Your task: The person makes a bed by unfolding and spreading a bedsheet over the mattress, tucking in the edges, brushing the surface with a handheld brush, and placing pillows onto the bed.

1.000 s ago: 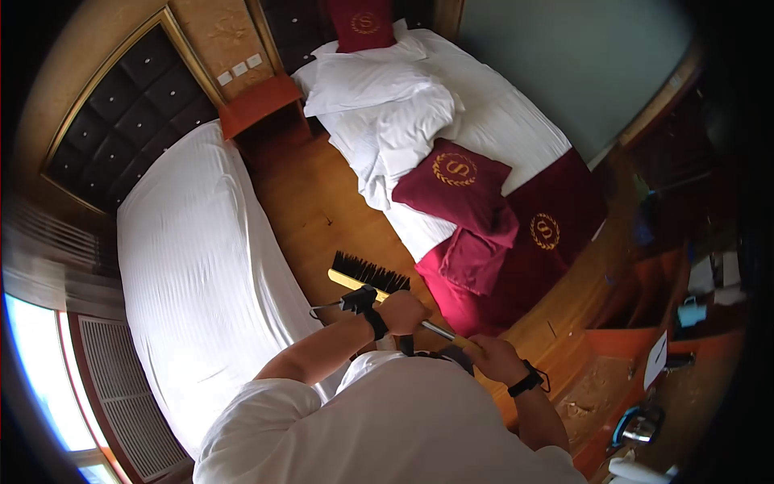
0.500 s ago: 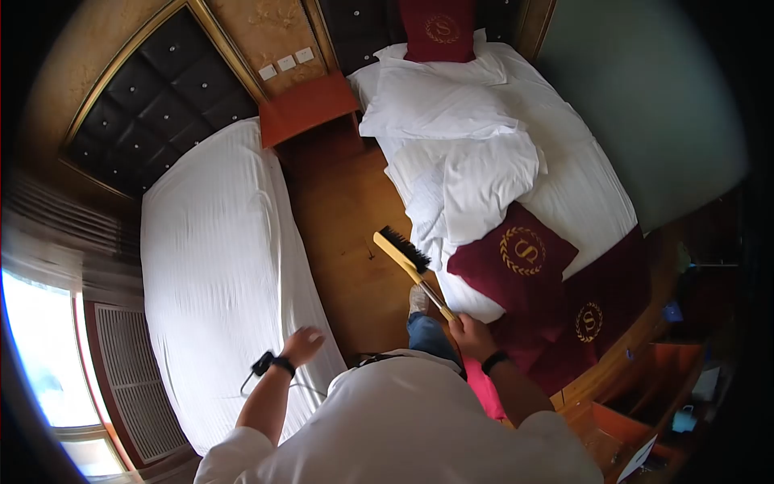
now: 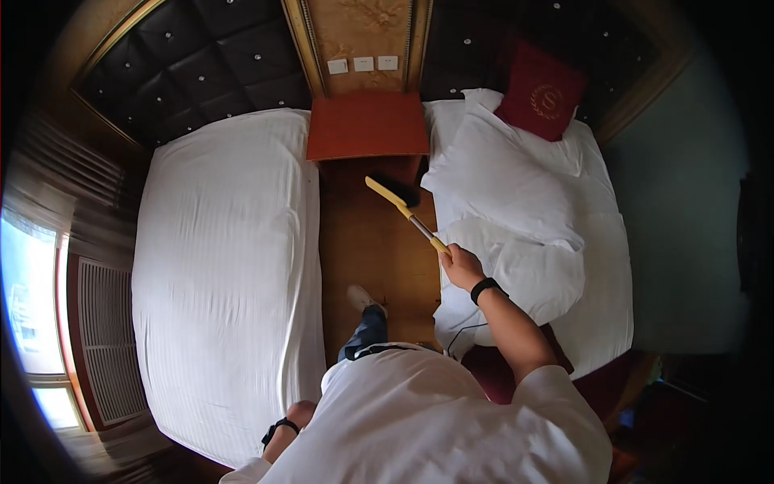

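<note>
My right hand (image 3: 463,268) is wrapped round the end of a long-handled bed brush (image 3: 387,194) with a yellow back and handle, a metal-looking shaft section and dark bristles. The brush head points up and left, above the floor between two beds and in front of the nightstand. Low by my left side, at the edge of the left bed (image 3: 226,266), is my left hand (image 3: 303,412); its fingers are hidden by my shirt. On the right bed (image 3: 605,282), a rumpled white duvet (image 3: 516,270) lies just beyond my right wrist.
An orange-brown nightstand (image 3: 367,127) stands between the beds at the wall. A white pillow (image 3: 508,173) and a maroon cushion (image 3: 544,93) lie at the right bed's head. Wooden floor (image 3: 367,250) runs between the beds. A window (image 3: 32,298) is at the left.
I have moved forward between the beds, towards the nightstand. My right hand has carried the brush forward, and my left hand has dropped back beside my body.
</note>
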`<state>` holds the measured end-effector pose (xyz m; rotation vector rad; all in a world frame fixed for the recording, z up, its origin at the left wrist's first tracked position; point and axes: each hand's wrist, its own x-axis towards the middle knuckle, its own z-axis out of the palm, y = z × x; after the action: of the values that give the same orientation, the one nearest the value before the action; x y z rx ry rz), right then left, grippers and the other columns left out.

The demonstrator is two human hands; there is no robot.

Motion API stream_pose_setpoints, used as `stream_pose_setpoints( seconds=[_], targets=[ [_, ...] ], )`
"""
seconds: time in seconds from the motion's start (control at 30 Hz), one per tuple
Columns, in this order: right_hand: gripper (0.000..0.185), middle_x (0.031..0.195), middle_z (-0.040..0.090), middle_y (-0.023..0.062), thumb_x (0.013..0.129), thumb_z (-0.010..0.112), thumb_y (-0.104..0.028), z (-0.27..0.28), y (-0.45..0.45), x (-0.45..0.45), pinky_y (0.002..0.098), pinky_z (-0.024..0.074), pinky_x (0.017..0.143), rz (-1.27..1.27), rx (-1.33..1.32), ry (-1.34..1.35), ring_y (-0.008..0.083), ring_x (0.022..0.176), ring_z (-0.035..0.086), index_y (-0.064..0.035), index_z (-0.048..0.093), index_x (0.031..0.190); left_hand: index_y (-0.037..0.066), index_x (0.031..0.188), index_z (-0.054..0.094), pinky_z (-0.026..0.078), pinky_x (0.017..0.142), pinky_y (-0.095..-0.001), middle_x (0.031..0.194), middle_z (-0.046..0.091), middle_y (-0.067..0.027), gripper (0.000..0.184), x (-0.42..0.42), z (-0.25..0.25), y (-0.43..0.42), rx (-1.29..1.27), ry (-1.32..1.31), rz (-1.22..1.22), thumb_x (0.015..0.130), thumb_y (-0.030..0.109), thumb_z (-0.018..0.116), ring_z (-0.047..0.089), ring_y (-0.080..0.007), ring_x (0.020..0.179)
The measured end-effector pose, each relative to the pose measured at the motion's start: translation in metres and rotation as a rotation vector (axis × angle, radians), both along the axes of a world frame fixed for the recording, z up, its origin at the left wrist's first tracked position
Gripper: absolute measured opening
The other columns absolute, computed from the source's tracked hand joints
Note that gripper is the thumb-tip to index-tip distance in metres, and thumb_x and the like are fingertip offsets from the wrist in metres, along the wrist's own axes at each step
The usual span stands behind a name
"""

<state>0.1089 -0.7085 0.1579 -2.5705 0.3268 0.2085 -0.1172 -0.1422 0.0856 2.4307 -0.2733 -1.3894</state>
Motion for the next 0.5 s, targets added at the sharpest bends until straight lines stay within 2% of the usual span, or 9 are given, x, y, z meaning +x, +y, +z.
stream_pose_setpoints(
  seconds=[0.07,0.13,0.2,0.23,0.3,0.4,0.43,0.47,0.5],
  targets=[
    [0.032,0.089,0.067,0.02,0.094,0.05,-0.034,0.0,0.002,0.046,0.0499,0.0503,0.075,-0.049,0.007,0.049,0.0394,0.085,0.064,-0.003,0.056,0.1,0.007,0.103,0.067,0.053,0.085,-0.0429,0.107,0.067,-0.0161,0.026,0.068,-0.019,-0.019,0.052,-0.199,-0.233,0.088,0.016,0.047,0.064,-0.0334,0.1],
    [0.032,0.094,0.066,0.0198,0.095,0.049,-0.035,-0.009,0.0,0.095,0.0492,0.0495,0.078,-0.023,-0.051,0.099,0.0392,0.089,0.063,-0.0037,0.054,0.102,0.004,0.104,0.066,0.053,0.084,-0.0432,0.11,0.066,-0.0165,0.024,0.153,0.006,-0.05,-0.08,-0.377,-0.063,0.091,0.013,0.047,0.063,-0.0339,0.102],
    [0.032,0.093,0.066,0.0196,0.095,0.049,-0.034,-0.013,-0.001,0.144,0.0495,0.0495,0.078,0.006,-0.072,0.116,0.0393,0.089,0.063,-0.0035,0.053,0.101,0.004,0.104,0.066,0.053,0.082,-0.0417,0.105,0.068,-0.0172,0.025,0.222,0.024,-0.072,-0.183,-0.458,0.205,0.095,0.019,0.048,0.064,-0.035,0.099],
    [0.031,0.093,0.066,0.0194,0.095,0.049,-0.034,-0.014,-0.001,0.166,0.0496,0.0495,0.078,0.013,-0.069,0.113,0.0393,0.089,0.063,-0.0037,0.053,0.1,0.004,0.104,0.066,0.053,0.082,-0.0417,0.105,0.068,-0.0172,0.025,0.249,0.044,-0.086,-0.172,-0.445,0.218,0.095,0.019,0.048,0.064,-0.035,0.099],
    [0.029,0.094,0.066,0.0191,0.095,0.05,-0.033,-0.034,-0.006,0.213,0.0502,0.0493,0.077,0.045,-0.086,0.09,0.0396,0.089,0.063,-0.0053,0.052,0.102,0.004,0.105,0.067,0.053,0.08,-0.0389,0.099,0.07,-0.0174,0.028,0.295,0.087,-0.109,-0.248,-0.417,0.637,0.096,0.027,0.054,0.066,-0.0345,0.095],
    [0.028,0.094,0.066,0.0187,0.095,0.05,-0.033,-0.055,-0.018,0.286,0.0507,0.0492,0.076,0.128,-0.071,0.073,0.0398,0.089,0.063,-0.0064,0.052,0.103,0.005,0.105,0.068,0.053,0.078,-0.0373,0.093,0.071,-0.0176,0.027,0.319,0.085,-0.111,-0.25,-0.348,0.793,0.093,0.029,0.06,0.068,-0.0328,0.092],
    [0.028,0.095,0.066,0.0193,0.095,0.05,-0.033,-0.065,-0.022,0.311,0.051,0.0491,0.076,0.147,-0.055,0.071,0.0396,0.089,0.063,-0.0063,0.052,0.104,0.005,0.104,0.068,0.053,0.079,-0.0365,0.093,0.07,-0.0172,0.025,0.32,0.083,-0.112,-0.174,-0.341,0.809,0.093,0.026,0.062,0.068,-0.031,0.093],
    [0.027,0.095,0.066,0.02,0.095,0.05,-0.032,-0.066,-0.024,0.337,0.0513,0.0489,0.076,0.156,-0.05,0.158,0.0394,0.09,0.063,-0.006,0.052,0.104,0.005,0.103,0.068,0.053,0.081,-0.0384,0.096,0.07,-0.0179,0.026,0.312,0.072,-0.107,-0.134,-0.337,0.803,0.094,0.028,0.058,0.067,-0.0327,0.094],
    [0.028,0.095,0.066,0.0202,0.095,0.05,-0.032,-0.075,-0.026,0.36,0.0514,0.0488,0.076,0.169,-0.03,0.16,0.0396,0.09,0.063,-0.0062,0.052,0.105,0.005,0.102,0.067,0.052,0.082,-0.041,0.099,0.069,-0.0186,0.029,0.303,0.063,-0.099,-0.035,-0.337,0.618,0.095,0.029,0.053,0.066,-0.0349,0.093]
  ],
)
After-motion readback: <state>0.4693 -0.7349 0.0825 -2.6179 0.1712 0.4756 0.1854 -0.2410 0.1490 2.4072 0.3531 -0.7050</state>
